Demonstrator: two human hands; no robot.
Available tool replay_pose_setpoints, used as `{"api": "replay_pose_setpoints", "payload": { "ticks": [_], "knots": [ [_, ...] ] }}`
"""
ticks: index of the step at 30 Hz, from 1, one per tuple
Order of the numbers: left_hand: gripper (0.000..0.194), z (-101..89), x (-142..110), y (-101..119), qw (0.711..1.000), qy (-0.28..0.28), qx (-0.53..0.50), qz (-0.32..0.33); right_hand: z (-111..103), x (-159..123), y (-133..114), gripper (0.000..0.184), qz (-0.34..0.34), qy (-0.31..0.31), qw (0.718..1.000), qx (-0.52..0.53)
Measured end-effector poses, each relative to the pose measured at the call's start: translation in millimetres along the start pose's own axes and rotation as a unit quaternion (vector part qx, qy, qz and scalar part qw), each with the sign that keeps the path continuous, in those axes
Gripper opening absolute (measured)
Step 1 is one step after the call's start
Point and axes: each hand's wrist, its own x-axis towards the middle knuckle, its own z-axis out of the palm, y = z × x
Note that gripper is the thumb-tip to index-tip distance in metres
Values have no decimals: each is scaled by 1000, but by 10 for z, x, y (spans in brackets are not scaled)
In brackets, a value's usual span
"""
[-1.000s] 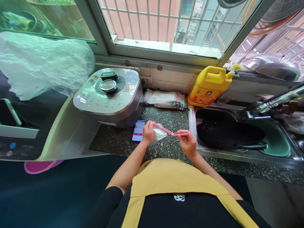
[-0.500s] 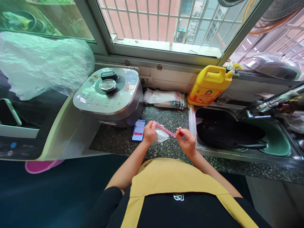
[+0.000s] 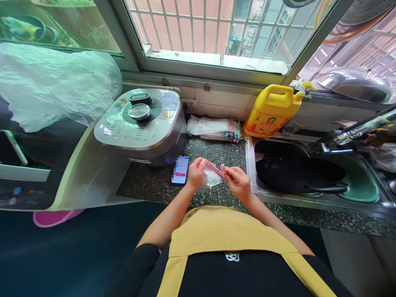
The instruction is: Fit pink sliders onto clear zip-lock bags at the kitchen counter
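Note:
Over the speckled counter point(image 3: 148, 185) I hold a small clear zip bag point(image 3: 210, 178) with a pink seal strip. My left hand point(image 3: 196, 173) pinches the strip's left end, fingers closed on it. My right hand point(image 3: 239, 184) pinches the same strip close beside the left hand, thumb and fingers pressed together. The bag's clear body hangs crumpled below the strip, between both hands. A phone point(image 3: 181, 169) with a lit screen lies flat on the counter just left of my left hand.
A silver electric cooker point(image 3: 140, 121) stands at the back left. A stack of zip bags point(image 3: 216, 128) lies against the wall, beside a yellow jug point(image 3: 272, 110). On the right a sink point(image 3: 355, 185) holds a black pan point(image 3: 297, 175). A plastic sheet point(image 3: 55, 84) covers the far left.
My right hand has slid left along the pink strip, from its right end to close beside my left hand. The left hand has stayed about where it was.

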Motion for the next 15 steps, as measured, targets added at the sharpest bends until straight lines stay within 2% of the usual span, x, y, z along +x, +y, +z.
{"api": "replay_pose_setpoints", "payload": {
  "ticks": [15],
  "knots": [
    [30, 48, -44, 79, 999, -14, -31, -17, 73, 22, 43, 25, -23, -42, 997, -56]
  ]
}}
